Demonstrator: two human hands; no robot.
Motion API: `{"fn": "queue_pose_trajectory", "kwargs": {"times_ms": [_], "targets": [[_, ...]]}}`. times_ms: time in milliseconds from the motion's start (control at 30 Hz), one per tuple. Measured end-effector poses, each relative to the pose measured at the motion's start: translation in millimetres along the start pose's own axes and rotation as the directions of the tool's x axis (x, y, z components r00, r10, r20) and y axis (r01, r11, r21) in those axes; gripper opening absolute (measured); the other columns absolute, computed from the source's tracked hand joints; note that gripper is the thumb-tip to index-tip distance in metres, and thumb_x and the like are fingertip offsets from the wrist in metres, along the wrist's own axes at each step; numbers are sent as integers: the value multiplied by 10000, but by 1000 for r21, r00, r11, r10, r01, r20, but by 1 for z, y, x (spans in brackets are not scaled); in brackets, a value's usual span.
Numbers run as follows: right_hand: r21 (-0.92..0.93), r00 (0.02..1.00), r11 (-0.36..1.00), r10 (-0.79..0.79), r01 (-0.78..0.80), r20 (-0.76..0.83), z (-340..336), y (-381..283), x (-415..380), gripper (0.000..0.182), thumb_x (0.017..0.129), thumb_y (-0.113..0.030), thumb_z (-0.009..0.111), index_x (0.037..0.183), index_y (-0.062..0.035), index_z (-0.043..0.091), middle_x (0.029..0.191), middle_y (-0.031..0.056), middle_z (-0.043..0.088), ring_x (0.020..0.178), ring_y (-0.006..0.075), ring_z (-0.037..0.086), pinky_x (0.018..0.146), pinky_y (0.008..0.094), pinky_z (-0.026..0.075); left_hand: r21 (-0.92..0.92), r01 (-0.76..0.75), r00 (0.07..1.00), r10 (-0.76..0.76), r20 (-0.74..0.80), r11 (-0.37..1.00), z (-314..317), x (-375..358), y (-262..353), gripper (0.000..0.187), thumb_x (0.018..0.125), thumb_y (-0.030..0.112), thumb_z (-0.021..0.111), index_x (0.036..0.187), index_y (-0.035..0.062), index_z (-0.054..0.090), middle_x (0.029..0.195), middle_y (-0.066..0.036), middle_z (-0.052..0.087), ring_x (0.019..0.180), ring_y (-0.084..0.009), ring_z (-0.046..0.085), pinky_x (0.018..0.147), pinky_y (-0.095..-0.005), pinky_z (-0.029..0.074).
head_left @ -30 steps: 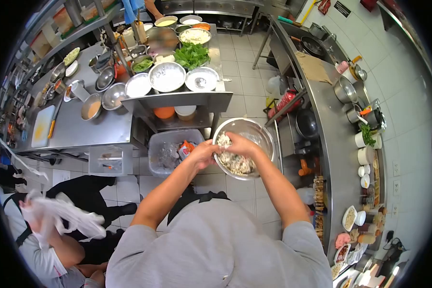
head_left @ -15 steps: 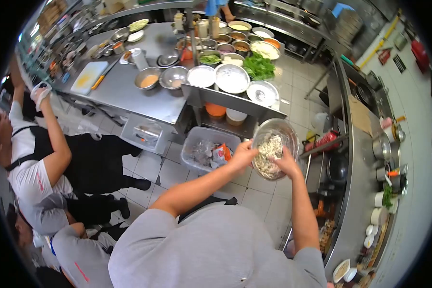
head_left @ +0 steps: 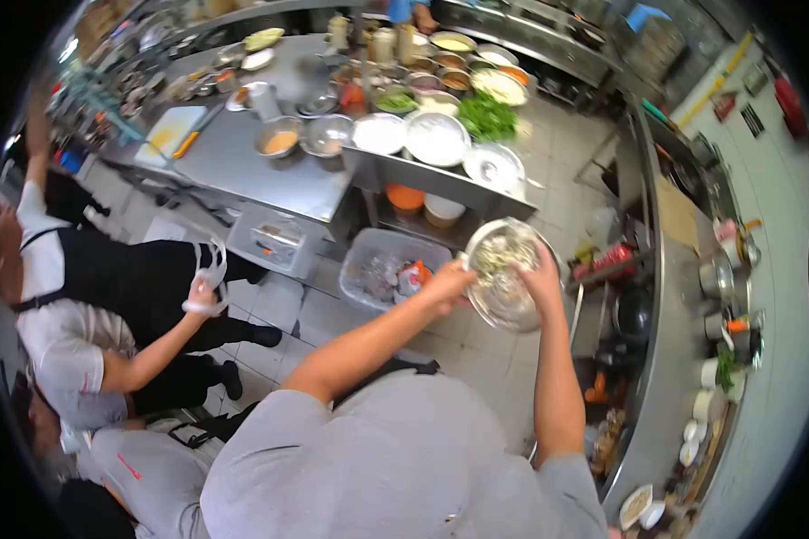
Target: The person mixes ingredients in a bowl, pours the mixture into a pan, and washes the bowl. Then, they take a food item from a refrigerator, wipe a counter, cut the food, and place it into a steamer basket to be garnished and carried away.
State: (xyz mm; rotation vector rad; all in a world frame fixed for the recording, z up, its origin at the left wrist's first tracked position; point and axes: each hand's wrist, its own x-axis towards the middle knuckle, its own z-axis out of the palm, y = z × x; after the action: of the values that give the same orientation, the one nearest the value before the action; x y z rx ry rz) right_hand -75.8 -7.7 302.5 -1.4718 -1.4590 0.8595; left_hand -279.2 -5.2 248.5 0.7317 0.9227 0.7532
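R hand has shifted up-frame, fingers at food, grip unclear; L hand clasps bowl rim, ctr-right. Prob. mixing; next stir needs steady L hold.

No lettering legible — the red mark on a grey shirt — perhaps text — is too small.

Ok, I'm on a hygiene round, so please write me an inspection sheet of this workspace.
Surface: metal counter bearing a cutting board and orange-handled knife.
Things in use: metal bowl with pale food mix.
Clutter: plastic bin of crumpled plastic beside the counter.
Hands: left hand has its grip on the bowl's rim; right hand reaches into the bowl.
Cables: nothing seen.
Surroundings: co-worker to the left, tiled floor.
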Motion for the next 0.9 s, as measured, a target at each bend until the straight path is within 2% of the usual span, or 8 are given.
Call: {"fn": "queue_pose_trajectory", "kwargs": {"times_ms": [33, 133, 233, 267, 400, 667, 767, 900], "targets": [[-285, 980, 938, -182, 199, 86, -11, 12, 6, 588, 697, -92, 763, 1234, -13, 537, 1201, 163, 578, 1130, 308, 546, 979, 382, 434, -5, 43, 997, -43, -64, 999, 8, -9, 10, 341, 812, 54, 550, 1150, 20, 555, 983, -130, 671, 809, -250, 691, 566, -413, 601], [-462, 774, 751, -103, 472, 624, -33, -15, -30, 441, 770, -165, 713, 1201, -127, 625, 1187, 153, 589, 1103, 333, 550, 978, 374, 434, -120, 25, 1000, -24, 12, 992, 15, -4, 4, 301, 827, 39, 516, 1124, 49, 557, 981, -107, 665, 794, -205, 681, 604, -373, 602], [-191, 746, 978, 69, 79, 662, -68, -12, -19, 371, 817, -211, 690, 1176, -128, 647, 1114, 148, 636, 1029, 330, 595, 930, 372, 467, -131, 46, 999, -46, 1, 990, 28, -3, 0, 317, 809, 1, 500, 1124, 23, 519, 989, -110, 637, 814, -239, 672, 666, -398, 600], [-163, 799, 965, 262, -207, 541, -80, -20, -17, 388, 842, -294, 677, 1171, -90, 643, 1084, 165, 660, 997, 330, 626, 892, 379, 486, -140, 52, 999, -51, 11, 989, 34, -3, -3, 317, 809, -1, 499, 1125, 22, 519, 992, -111, 636, 816, -240, 672, 666, -398, 600], [-557, 948, 807, 300, -196, 101, -95, 27, 7, 537, 819, -414, 679, 1125, 23, 626, 1133, 218, 638, 1051, 349, 617, 901, 394, 474, -134, 83, 994, -72, 80, 987, 59, -8, -13, 327, 808, -11, 497, 1133, 24, 517, 1011, -111, 632, 826, -242, 671, 674, -404, 600], [-396, 875, 918, 213, -26, 435, -49, 30, -18, 694, 695, -389, 788, 1208, 8, 540, 1173, 229, 611, 1101, 342, 588, 932, 393, 459, -45, 196, 970, -187, 156, 980, 66, 3, -25, 276, 794, 12, 532, 1057, 73, 592, 890, -57, 643, 729, -199, 643, 589, -381, 550], [-285, 706, 959, 197, 8, 681, -46, 17, -24, 660, 679, -352, 790, 1218, -53, 553, 1189, 182, 620, 1100, 321, 591, 931, 380, 461, -21, 228, 953, -218, 211, 974, 56, 2, -18, 294, 790, 16, 538, 1073, 83, 584, 884, -57, 643, 705, -192, 635, 558, -356, 531], [-489, 526, 812, 277, 320, 804, -64, 0, -16, 630, 681, -352, 782, 1212, -90, 570, 1141, 142, 643, 1076, 320, 592, 938, 401, 453, 106, 188, 959, -205, 193, 976, 44, 1, -16, 327, 771, 4, 548, 1096, 46, 559, 899, -78, 639, 709, -200, 646, 551, -345, 546]]}}
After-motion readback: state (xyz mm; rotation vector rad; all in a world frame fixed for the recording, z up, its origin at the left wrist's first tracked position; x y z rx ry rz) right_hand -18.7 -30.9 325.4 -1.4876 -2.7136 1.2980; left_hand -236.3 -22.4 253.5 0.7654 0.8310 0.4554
